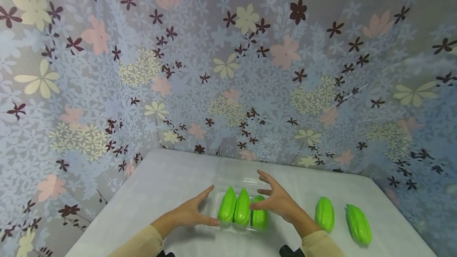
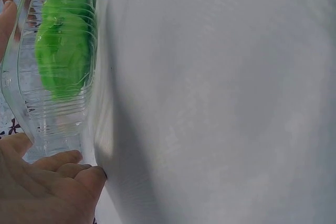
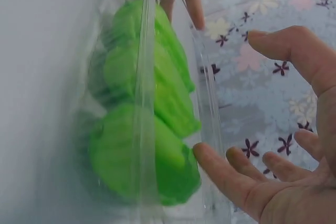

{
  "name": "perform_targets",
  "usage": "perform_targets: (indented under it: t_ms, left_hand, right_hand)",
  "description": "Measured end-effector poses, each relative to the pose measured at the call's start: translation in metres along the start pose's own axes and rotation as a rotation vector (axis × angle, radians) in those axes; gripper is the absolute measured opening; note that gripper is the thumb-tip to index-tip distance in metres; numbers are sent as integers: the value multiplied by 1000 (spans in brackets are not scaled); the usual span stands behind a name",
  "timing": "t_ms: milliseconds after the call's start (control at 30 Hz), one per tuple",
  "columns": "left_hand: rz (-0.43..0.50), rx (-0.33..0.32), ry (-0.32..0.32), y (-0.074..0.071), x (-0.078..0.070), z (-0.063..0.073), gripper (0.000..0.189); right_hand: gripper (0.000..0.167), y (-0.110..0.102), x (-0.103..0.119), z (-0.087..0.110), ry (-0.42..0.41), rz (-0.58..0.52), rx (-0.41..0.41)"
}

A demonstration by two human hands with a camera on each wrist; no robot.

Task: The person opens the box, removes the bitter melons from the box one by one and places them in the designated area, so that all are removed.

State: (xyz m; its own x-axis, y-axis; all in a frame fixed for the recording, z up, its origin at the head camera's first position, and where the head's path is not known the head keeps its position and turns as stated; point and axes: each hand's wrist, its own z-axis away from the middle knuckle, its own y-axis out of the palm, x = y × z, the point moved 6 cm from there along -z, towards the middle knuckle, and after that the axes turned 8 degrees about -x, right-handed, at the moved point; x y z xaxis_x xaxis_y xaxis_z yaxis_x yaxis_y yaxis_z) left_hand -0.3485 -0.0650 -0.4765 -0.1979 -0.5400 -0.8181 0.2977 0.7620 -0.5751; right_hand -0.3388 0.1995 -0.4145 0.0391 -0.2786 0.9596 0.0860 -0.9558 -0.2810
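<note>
Tbl [image 1: 182, 169]: tray [image 2: 58, 116] btwn L/R fingers [image 1: 204, 194]

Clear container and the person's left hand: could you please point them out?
Clear container [image 2: 56, 115]: left wrist view, on its ribbed wall.
Left hand [image 1: 189, 212]: head view, on the hand's middle.

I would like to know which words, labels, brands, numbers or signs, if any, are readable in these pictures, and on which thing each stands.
There are none that can be read in any view.
The clear container, the three green pieces inside it and the two loose green pieces show no lettering.
The backdrop shows only flower and plant shapes.
</note>
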Motion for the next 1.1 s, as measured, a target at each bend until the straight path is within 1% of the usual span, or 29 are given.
perform_targets:
  t_ms: [100, 333, 500, 600, 667, 733, 867, 933, 1000, 1100]
  left_hand:
    - [5, 1, -1, 1, 1, 0, 116]
    - [2, 6, -2, 1, 0, 1, 116]
    - [7, 6, 2, -1, 1, 1, 115]
    - [13, 8, 6, -1, 1, 1, 116]
    - [18, 11, 7, 0, 1, 0, 116]
    - [22, 12, 11, 0, 1, 1, 116]
    - [26, 11, 15, -1, 1, 2, 115]
    - [27, 11, 13, -1, 0, 2, 114]
    - [24, 9, 16, -1, 0, 2, 114]
    - [20, 12, 17, -1, 0, 3, 115]
  right_hand:
    - [112, 7, 2, 1, -3, -17, 38]
    - [113, 15, 4, -1, -14, -29, 66]
    - [114, 25, 4, -2, -1, -8, 108]
    - [115, 32, 2, -3, 15, 15, 108]
    - [115, 36, -1, -5, 21, 42, 91]
    - [115, 41, -5, -7, 20, 94, 58]
    - [114, 50, -12, -11, -1, 286, -5]
    - [115, 55, -15, -13, -12, 363, -16]
    - [116, 59, -17, -14, -21, 399, -13]
    - [116, 64, -18, -15, -39, 391, 1]
